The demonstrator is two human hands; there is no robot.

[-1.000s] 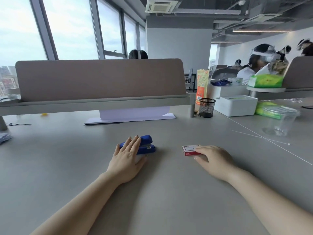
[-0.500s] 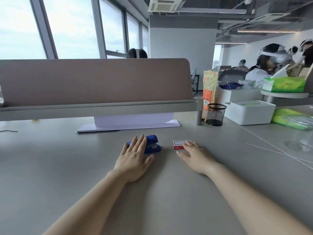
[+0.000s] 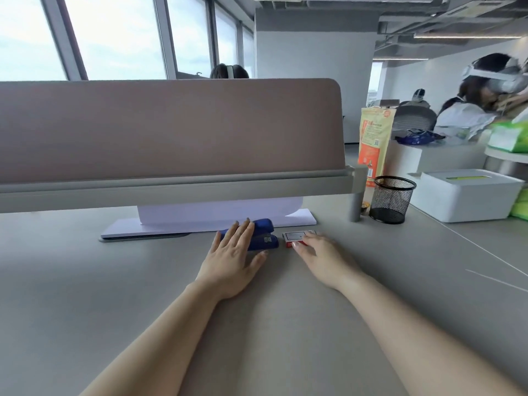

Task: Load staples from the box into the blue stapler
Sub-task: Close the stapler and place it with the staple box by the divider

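Your left hand [image 3: 231, 260] lies flat, fingers straight and spread, palm down over the near-left part of the one blue stapler [image 3: 261, 237]; it grips nothing, thumb tip touching the desk [image 3: 143, 295] just in front of the stapler. Your right hand [image 3: 321, 257] is likewise loose and open, fingertips resting on the near-right corner of the one staple box [image 3: 297, 238], not closed around it. Box: red and white, shut, lying flat just right of the stapler, a narrow gap between them. Both forearms reach forward and converge toward the stapler. Behind the stapler: one white stand base [image 3: 205, 225] under one divider panel [image 3: 171, 132]. Well right of the stapler: one black mesh cup [image 3: 391, 200], one white lidded bin [image 3: 465, 194].
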